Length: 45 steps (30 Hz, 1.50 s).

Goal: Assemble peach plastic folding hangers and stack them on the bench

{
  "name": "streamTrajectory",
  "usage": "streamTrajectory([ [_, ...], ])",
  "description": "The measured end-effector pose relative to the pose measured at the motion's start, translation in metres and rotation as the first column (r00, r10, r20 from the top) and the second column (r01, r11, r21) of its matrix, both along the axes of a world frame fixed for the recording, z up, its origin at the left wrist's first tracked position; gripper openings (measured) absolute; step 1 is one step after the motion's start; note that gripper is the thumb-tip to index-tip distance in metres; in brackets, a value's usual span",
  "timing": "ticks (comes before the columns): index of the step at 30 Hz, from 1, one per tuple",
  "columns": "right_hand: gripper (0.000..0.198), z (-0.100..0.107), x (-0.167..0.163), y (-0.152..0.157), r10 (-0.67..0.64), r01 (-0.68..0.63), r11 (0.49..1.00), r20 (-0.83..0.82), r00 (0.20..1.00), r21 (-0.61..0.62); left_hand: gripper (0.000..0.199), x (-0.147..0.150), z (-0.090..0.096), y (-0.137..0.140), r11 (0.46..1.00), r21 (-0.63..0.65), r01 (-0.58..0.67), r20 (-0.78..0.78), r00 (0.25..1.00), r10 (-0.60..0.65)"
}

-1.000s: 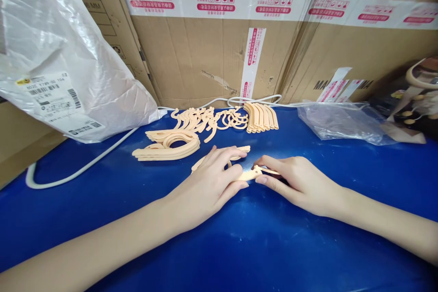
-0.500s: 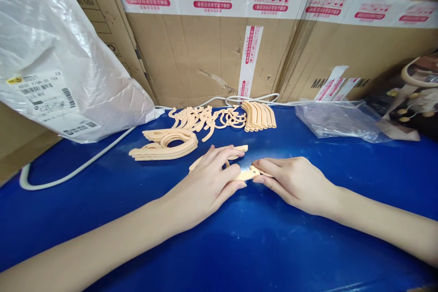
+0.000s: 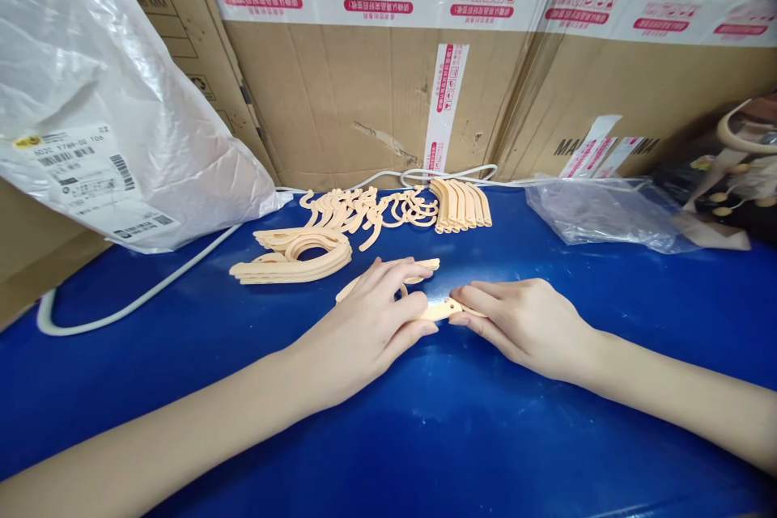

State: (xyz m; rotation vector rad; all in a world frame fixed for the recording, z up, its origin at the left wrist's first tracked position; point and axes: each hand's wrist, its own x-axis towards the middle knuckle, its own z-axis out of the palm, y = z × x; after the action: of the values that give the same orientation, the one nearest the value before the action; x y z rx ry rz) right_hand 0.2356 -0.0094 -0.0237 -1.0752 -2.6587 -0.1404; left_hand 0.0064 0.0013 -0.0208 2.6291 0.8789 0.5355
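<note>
My left hand (image 3: 380, 316) is closed over a beige plastic hanger piece (image 3: 442, 309), whose end with a small hole sticks out past the thumb. Part of a curved length of it also shows beyond the fingertips. My right hand (image 3: 528, 328) pinches a slim beige piece (image 3: 472, 311) against that end; most of this piece is hidden by the fingers. Behind my left hand lies a stack of folded hanger parts (image 3: 291, 265). Farther back are loose hanger hooks (image 3: 340, 206) and a row of curved hanger arms (image 3: 464, 206).
A blue tabletop (image 3: 449, 429) lies under everything. Cardboard boxes (image 3: 340, 97) stand along the back. A white mailing bag (image 3: 121, 97) leans at the left, beside a white cable (image 3: 139, 307). A clear plastic bag (image 3: 600, 214) and a dark bag (image 3: 722, 178) are at the right.
Both hands stay almost in place. My right fingers have shifted very slightly at the joint between the two pieces. Nothing has been let go.
</note>
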Motion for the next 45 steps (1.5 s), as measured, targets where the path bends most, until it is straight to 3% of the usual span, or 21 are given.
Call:
streamTrajectory([
  [3, 0.044, -0.0003, 0.0, 0.0, 0.0, -0.001, 0.999, 0.022, 1.0, 0.038, 0.024, -0.0007, -0.0005, 0.0002, 1.0, -0.001, 0.0, 0.005, 1.0, 0.0],
  [8, 0.043, -0.0007, 0.0009, 0.0007, 0.007, -0.03, 0.977, 0.108, 0.994, 0.212, 0.025, -0.0018, -0.0023, -0.0001, 1.0, 0.01, -0.006, 0.006, 1.0, 0.006],
  [24, 0.037, 0.0006, 0.0013, 0.0009, 0.038, -0.064, 0.951, 0.091, 0.995, 0.301, 0.025, -0.003, -0.0038, -0.0007, 0.999, 0.038, 0.006, 0.001, 1.0, -0.006],
  [31, 0.039, -0.0006, 0.0024, 0.0016, 0.03, -0.038, 0.984, 0.046, 0.998, 0.174, 0.026, -0.003, -0.0041, 0.0002, 0.999, 0.039, -0.01, -0.006, 1.0, 0.01],
  [38, 0.04, 0.0003, 0.0006, -0.0002, 0.005, -0.02, 0.974, 0.069, 0.998, 0.226, 0.027, -0.0033, -0.0019, 0.0002, 1.0, 0.015, -0.006, -0.018, 1.0, 0.006],
  [40, 0.041, 0.001, 0.0, -0.001, -0.01, 0.002, 0.989, 0.052, 0.999, 0.148, 0.026, -0.0031, -0.0018, 0.0001, 1.0, 0.013, -0.008, -0.011, 1.0, 0.008],
  [42, 0.041, 0.0022, -0.0007, -0.0014, -0.031, 0.032, 0.999, 0.002, 1.0, -0.011, 0.025, -0.0031, -0.0016, -0.0002, 1.0, 0.008, -0.014, 0.002, 1.0, 0.014],
  [45, 0.039, 0.0046, -0.0022, -0.0013, -0.062, 0.047, 0.977, -0.066, 0.996, -0.207, 0.023, -0.0032, -0.0014, -0.0004, 1.0, -0.002, -0.021, 0.014, 1.0, 0.021],
])
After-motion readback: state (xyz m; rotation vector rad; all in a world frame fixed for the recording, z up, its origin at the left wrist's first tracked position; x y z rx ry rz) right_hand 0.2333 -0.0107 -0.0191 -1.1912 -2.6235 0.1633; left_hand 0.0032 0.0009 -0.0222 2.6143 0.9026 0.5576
